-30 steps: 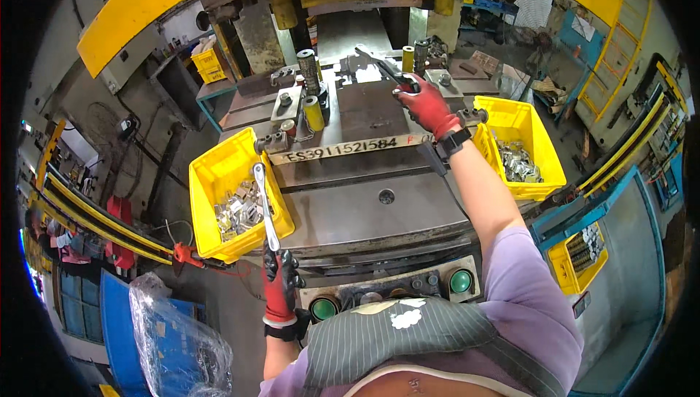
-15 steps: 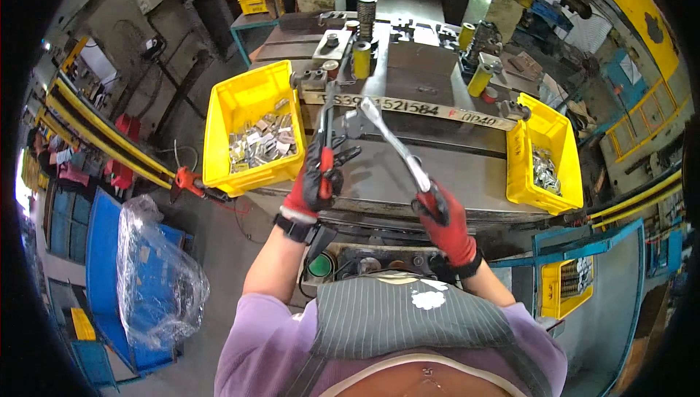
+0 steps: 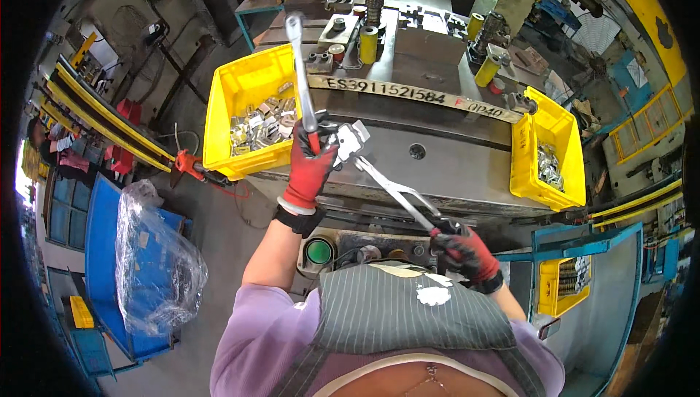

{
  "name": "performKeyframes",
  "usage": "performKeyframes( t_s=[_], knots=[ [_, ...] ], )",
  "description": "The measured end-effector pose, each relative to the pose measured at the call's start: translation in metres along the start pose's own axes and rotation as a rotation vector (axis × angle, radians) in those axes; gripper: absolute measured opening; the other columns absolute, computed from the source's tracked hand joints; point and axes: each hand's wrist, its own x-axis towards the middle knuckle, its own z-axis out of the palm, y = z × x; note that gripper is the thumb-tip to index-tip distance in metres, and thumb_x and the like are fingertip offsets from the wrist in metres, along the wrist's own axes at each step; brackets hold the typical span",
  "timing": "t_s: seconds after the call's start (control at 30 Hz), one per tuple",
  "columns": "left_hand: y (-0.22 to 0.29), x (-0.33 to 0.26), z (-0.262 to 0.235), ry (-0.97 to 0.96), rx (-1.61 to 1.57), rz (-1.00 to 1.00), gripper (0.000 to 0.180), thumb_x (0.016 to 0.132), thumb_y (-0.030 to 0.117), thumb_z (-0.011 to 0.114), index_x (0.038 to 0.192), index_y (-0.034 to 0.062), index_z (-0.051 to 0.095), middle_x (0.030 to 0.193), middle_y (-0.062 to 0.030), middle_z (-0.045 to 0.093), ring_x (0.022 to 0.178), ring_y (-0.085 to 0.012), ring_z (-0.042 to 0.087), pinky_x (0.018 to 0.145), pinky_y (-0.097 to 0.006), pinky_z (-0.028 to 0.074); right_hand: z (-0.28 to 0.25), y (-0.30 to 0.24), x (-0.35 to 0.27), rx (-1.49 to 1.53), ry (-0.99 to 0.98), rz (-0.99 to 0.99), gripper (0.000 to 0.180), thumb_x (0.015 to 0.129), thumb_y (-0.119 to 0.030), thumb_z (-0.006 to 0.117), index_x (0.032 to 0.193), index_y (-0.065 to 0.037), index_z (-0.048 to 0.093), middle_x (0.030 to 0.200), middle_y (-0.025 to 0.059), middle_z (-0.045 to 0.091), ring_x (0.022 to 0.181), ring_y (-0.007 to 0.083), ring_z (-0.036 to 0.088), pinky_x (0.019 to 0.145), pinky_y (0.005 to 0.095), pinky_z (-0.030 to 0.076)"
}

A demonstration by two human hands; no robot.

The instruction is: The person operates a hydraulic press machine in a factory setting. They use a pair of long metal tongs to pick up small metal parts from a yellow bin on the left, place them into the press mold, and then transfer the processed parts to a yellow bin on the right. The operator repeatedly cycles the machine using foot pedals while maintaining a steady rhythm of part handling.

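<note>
My left hand [image 3: 310, 167], in a red and black glove, is closed around the red grip of a long silver tool [image 3: 301, 76], whose rounded head points up beside the left bin. Its fingers also pinch a small bent metal bracket [image 3: 350, 140]. My right hand [image 3: 467, 251], gloved alike, grips long-armed metal tongs [image 3: 397, 191]. The tips of the tongs end close below the bracket; whether they touch it I cannot tell. Both hands are over the near edge of the press bed [image 3: 445, 171].
Yellow bins with small metal parts stand at left [image 3: 219, 127] and right [image 3: 521, 156]. A die with yellow cylinders [image 3: 368, 45] lies beyond a marked bar [image 3: 415, 93]. A control panel with a green button [image 3: 319, 251] sits before me. Plastic-wrapped blue rack [image 3: 102, 251] stands left.
The left-hand tool now stands farther left and up, and a bracket shows in the left fingers. My right hand has shifted down and right, its tongs now angled toward the bracket.
</note>
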Motion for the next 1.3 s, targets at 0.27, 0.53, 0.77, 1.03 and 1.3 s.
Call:
performKeyframes(
  t_s=[0.27, 0.53, 0.77, 1.03, 1.3],
  knots=[
    [-0.023, -0.004, -0.005, 0.060, -0.051, 0.006, 0.056, 0.069, -0.002, 0.064, 0.118, 0.0015, 0.038, 0.094, -0.0035, 0.049, 0.081, -0.0111, 0.047, 0.073, -0.024, 0.042, 0.023, -0.023, 0.002, -0.902, 0.080, -0.769, 0.052, 0.068, -0.008, 0.066, 0.115, -0.001, 0.047, 0.093, 0.0125, 0.060, 0.080, 0.0254, 0.060, 0.070, 0.0313, 0.047],
    [-0.003, -0.005, -0.016, 0.041, -0.255, -0.210, 0.031, 0.084, 0.007, 0.050, 0.115, 0.0060, 0.043, 0.085, -0.0008, 0.054, 0.056, -0.0036, 0.042, 0.047, -0.019, 0.039, 0.023, -0.016, 0.020, -0.813, 0.251, -0.781, 0.051, 0.070, -0.002, 0.064, 0.118, -0.002, 0.047, 0.088, 0.0078, 0.060, 0.081, 0.0118, 0.056, 0.073, 0.0261, 0.044],
    [0.008, -0.031, -0.020, 0.147, -0.253, -0.245, 0.030, 0.087, 0.016, 0.051, 0.116, 0.0103, 0.044, 0.073, -0.0014, 0.051, 0.041, -0.0038, 0.038, 0.036, -0.019, 0.037, 0.012, -0.130, 0.102, -0.645, 0.518, -1.120, 0.049, 0.077, -0.012, 0.061, 0.121, -0.005, 0.043, 0.088, 0.0091, 0.061, 0.080, 0.0177, 0.059, 0.071, 0.0293, 0.045],
    [0.003, -0.045, -0.018, 0.081, -0.195, -0.269, 0.032, 0.089, 0.018, 0.048, 0.119, 0.0086, 0.044, 0.070, -0.0035, 0.051, 0.041, -0.0049, 0.039, 0.036, -0.020, 0.036, 0.018, -0.219, 0.178, -0.985, 0.756, -0.845, 0.043, 0.073, -0.030, 0.060, 0.105, -0.004, 0.049, 0.088, 0.0146, 0.061, 0.084, 0.0314, 0.059, 0.071, 0.0393, 0.045],
    [-0.005, -0.050, -0.021, 0.096, -0.238, -0.343, 0.032, 0.086, 0.012, 0.051, 0.117, 0.0092, 0.044, 0.071, -0.0030, 0.051, 0.042, -0.0045, 0.039, 0.037, -0.020, 0.037, 0.016, -0.225, 0.196, -0.957, 0.729, -0.807, 0.042, 0.071, -0.030, 0.062, 0.102, -0.004, 0.051, 0.091, 0.0142, 0.061, 0.088, 0.0313, 0.058, 0.075, 0.0390, 0.045]
  ],
)
